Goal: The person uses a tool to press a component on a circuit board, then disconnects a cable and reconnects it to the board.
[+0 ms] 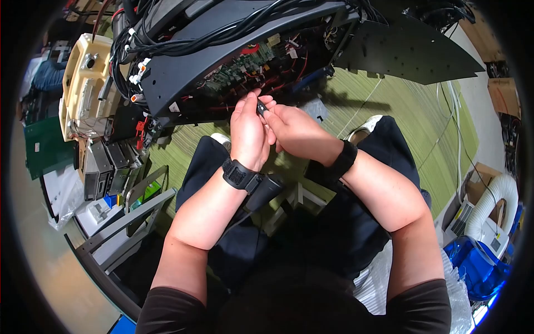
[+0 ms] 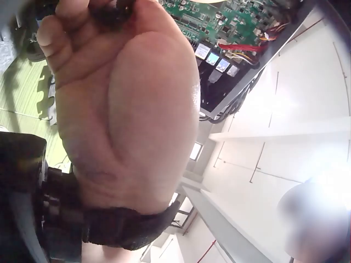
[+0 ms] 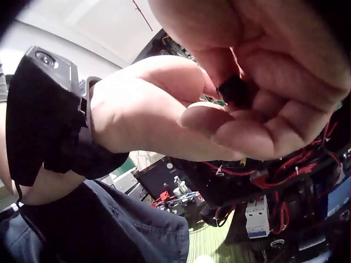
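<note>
1. Small black piece [image 1: 261,106]: up in the air between my two hands, in front of the open dark casing [image 1: 167,83]; much of it covered by fingers, so its full shape cannot be told
2. Right hand [image 1: 303,131]: grip nearly closed, thumb and curled fingers pinching the piece
3. Left hand [image 1: 247,133]: fingers bent in, closed about the same piece from the other side; exact gap at the fingertips hidden
4. Just beyond the hands: casing interior with green circuit boards [image 1: 245,67] and red wires [image 3: 296,167]; a white block [image 3: 256,216] sits among the wiring in the right wrist view
5. Over the casing: bundled black cables [image 1: 194,44]
6. Left of the casing: cream plastic shell [image 1: 83,89]
7. Below: green floor [image 1: 434,106], a shoe [image 1: 361,133] on it
8. Far right: white ribbed hose [image 1: 492,200], blue object [image 1: 478,270] near it
</note>
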Available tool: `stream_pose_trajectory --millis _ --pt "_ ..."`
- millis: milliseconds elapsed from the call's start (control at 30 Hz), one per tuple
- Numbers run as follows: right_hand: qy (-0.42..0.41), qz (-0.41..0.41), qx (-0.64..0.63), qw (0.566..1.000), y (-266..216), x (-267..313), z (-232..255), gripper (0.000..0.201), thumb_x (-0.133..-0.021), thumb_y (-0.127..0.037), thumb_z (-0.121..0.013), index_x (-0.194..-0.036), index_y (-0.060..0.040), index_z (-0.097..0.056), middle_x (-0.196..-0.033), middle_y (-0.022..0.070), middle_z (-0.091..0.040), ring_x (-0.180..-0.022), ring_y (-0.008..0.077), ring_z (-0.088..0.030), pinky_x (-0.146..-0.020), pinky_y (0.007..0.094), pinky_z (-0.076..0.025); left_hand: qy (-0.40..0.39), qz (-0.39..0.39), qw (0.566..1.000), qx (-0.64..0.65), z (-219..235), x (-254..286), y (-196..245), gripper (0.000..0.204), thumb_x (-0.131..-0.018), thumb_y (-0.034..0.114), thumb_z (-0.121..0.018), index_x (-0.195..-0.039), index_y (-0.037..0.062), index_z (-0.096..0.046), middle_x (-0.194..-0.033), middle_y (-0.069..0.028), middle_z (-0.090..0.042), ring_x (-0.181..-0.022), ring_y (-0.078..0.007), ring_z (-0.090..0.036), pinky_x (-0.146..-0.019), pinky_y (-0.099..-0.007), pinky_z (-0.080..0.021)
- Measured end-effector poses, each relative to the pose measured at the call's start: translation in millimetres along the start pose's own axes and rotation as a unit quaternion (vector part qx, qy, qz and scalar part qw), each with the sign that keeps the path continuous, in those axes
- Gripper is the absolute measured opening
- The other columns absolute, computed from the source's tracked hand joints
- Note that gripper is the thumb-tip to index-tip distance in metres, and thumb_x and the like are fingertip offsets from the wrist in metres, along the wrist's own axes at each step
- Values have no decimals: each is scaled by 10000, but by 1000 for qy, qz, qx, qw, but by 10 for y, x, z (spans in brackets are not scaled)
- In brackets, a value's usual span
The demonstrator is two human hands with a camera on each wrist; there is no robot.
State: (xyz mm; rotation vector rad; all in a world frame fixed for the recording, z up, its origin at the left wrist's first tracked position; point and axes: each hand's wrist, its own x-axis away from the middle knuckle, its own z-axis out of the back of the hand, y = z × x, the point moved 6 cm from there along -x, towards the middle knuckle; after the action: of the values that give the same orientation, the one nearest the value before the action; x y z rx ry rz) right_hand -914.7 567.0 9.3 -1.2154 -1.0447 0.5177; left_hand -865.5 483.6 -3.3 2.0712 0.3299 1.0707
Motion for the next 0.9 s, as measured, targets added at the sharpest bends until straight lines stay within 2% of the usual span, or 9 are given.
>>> stream_pose_trajectory --millis 100,200,233,267,500,567,767,900 --pt "8 9 8 1000 -1 -8 -3 299 -967 -233 -384 -885 2 -551 -672 41 -575 -511 112 -544 -493 250 -449 4 5 1000 -5 -11 -1 8 320 -976 258 -395 -1160 2 -451 -920 -121 -576 -410 -130 -468 -337 -243 -375" --pt "14 18 -4 1000 3 -18 -22 290 -970 -219 -381 -886 5 -545 -668 41 -570 -509 112 -543 -492 253 -447 8 12 1000 -11 -19 2 41 288 -965 270 -414 -1031 3 -500 -842 -109 -592 -378 -135 -450 -326 -254 -365" --pt "15 25 -8 1000 -16 -19 -23 283 -971 -211 -380 -887 6 -542 -666 39 -568 -508 111 -541 -491 254 -446 8 14 1000 -12 -22 0 53 288 -965 270 -414 -1031 3 -500 -842 -109 -592 -378 -135 -450 -326 -254 -365" --pt "5 8 2 1000 -36 -10 -11 313 -934 -157 -384 -987 107 -545 -803 203 -628 -707 298 -627 -670 379 -484 0 10 1000 -18 -37 -3 73 283 -963 270 -418 -1012 4 -503 -830 -108 -594 -371 -136 -445 -322 -255 -360" --pt "-4 -30 -54 998 -39 5 -16 311 -947 -159 -375 -1046 103 -510 -742 150 -625 -619 206 -618 -577 323 -506 -24 -7 999 -39 -101 -6 117 274 -964 248 -423 -1046 0 -504 -840 -107 -590 -390 -117 -448 -316 -239 -352" --pt "-1 -26 -50 998 -55 17 4 343 -949 -158 -373 -1142 110 -468 -712 127 -615 -586 182 -606 -543 301 -509 -29 -6 999 -39 -116 -23 114 279 -964 244 -426 -1069 -3 -502 -849 -106 -589 -407 -112 -459 -319 -235 -356" --pt "6 -23 -72 997 -91 45 61 442 -948 -145 -379 -1318 94 -341 -688 90 -599 -571 145 -583 -541 285 -504 -62 -2 997 -55 -168 -23 129 294 -968 235 -431 -1111 -11 -503 -864 -103 -590 -466 -99 -494 -330 -223 -368" --pt "0 -25 -68 997 -84 47 76 453 -948 -146 -382 -1334 84 -326 -695 87 -600 -573 133 -574 -535 276 -495 -66 -10 996 -60 -181 -38 119 289 -971 227 -424 -1097 -19 -509 -863 -106 -594 -466 -93 -488 -350 -219 -372"
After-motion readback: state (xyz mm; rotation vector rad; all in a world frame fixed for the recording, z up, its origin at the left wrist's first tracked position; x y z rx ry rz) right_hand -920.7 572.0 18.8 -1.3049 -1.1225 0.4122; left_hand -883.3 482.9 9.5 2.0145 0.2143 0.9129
